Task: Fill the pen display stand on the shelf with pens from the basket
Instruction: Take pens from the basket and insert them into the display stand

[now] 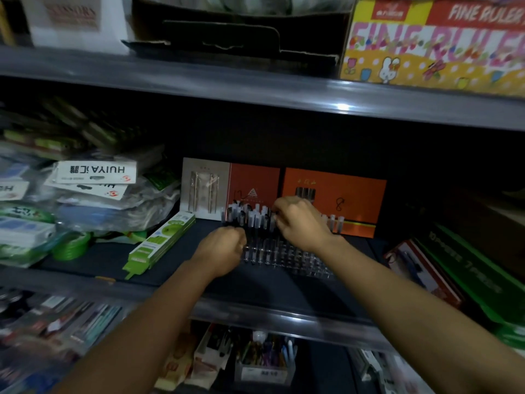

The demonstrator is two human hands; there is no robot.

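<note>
A clear acrylic pen display stand [298, 258] sits on the dark middle shelf, its front rows of holes bare. Clear-capped pens [336, 223] stand upright in its back right rows. My left hand [224, 247] is at the stand's front left corner, its fingers curled round what looks like a bundle of pens [241, 213] that stick up above the fist. My right hand [301, 223] reaches over the back rows and pinches a pen near the middle of the stand. The basket is out of view.
Orange pen boxes [335, 191] stand right behind the stand. A green flat pack [162, 240] leans at its left, beside piled plastic packets [93, 189]. Green and red boxes [443, 268] lie to the right. The upper shelf edge [284, 92] overhangs. A pen tub [264, 362] sits on the shelf below.
</note>
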